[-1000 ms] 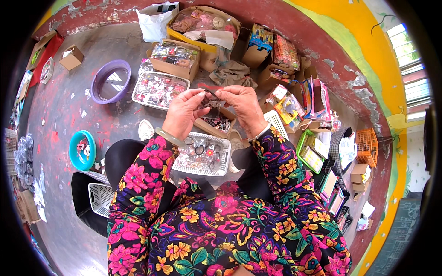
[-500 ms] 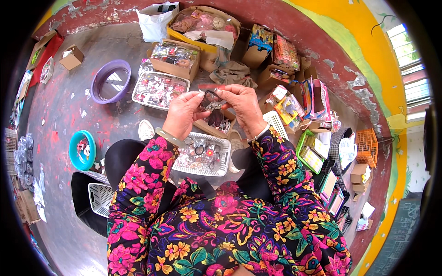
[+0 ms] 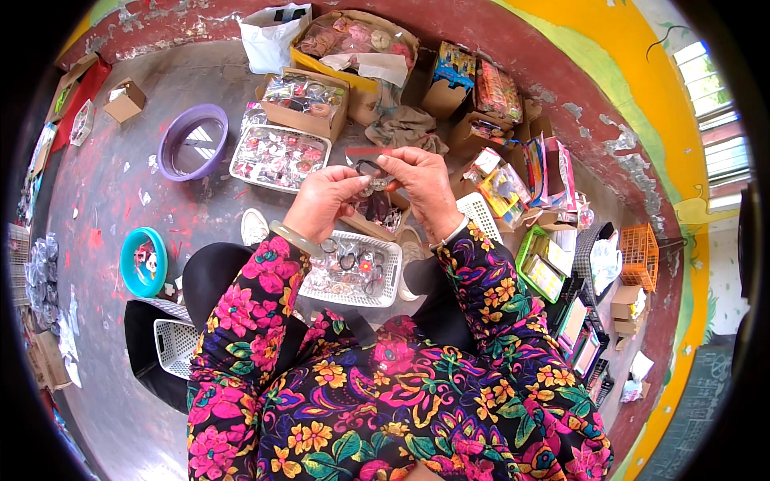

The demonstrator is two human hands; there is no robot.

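Centre of frame: left hand [image 3: 325, 204] and right hand [image 3: 421, 180], little shifted over the last second, pinch a small dark hair tie [image 3: 370, 170] above the white basket [image 3: 353, 272], handling continuing.

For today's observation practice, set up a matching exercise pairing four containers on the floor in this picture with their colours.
Things:
1. round plastic basin
2. small round tub
3. wire basket by the wall
4. perforated tray in the lap

Colours:
A. white
B. orange
C. purple
D. teal

Pairs: 1-C, 2-D, 3-B, 4-A
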